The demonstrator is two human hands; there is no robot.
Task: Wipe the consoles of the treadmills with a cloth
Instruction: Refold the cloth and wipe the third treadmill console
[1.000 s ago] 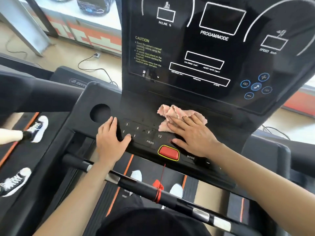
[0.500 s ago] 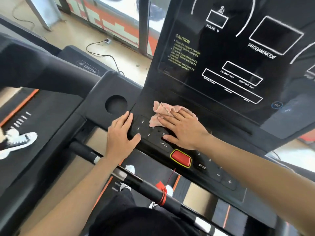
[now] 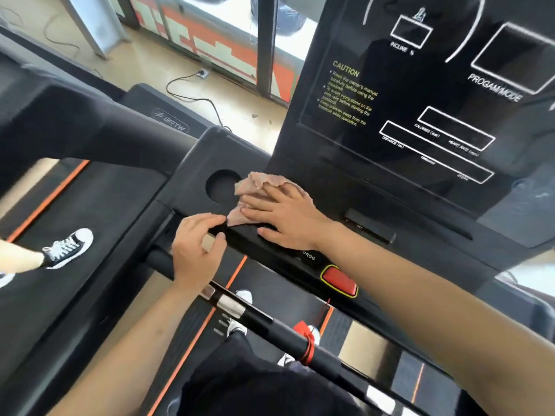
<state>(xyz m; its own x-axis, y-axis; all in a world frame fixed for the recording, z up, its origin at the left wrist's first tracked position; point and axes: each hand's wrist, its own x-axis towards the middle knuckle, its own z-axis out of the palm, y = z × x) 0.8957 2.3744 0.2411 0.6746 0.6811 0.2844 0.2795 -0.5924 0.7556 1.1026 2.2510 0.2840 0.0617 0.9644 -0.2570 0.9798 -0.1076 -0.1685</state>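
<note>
A crumpled pink cloth point(image 3: 253, 183) lies on the black treadmill console point(image 3: 360, 190), at the left end of the button panel beside the round cup holder point(image 3: 220, 187). My right hand point(image 3: 285, 213) presses flat on the cloth, fingers spread and pointing left. My left hand point(image 3: 198, 250) hovers at the console's front left edge with its fingers curled and apart, holding nothing; whether it touches the edge is unclear. The dark display panel point(image 3: 426, 94) rises behind the cloth. The red stop button point(image 3: 339, 281) sits to the right of my right wrist.
A black handlebar point(image 3: 270, 322) with a red safety clip point(image 3: 306, 340) crosses below the console. Another person's sneakered foot point(image 3: 69, 246) stands on the neighbouring treadmill belt point(image 3: 99, 223) at the left. A power cable point(image 3: 192, 94) lies on the floor behind.
My right hand has slid the cloth leftward along the button panel to the cup holder. My left hand has lifted off the keypad and drawn back to the console's front edge.
</note>
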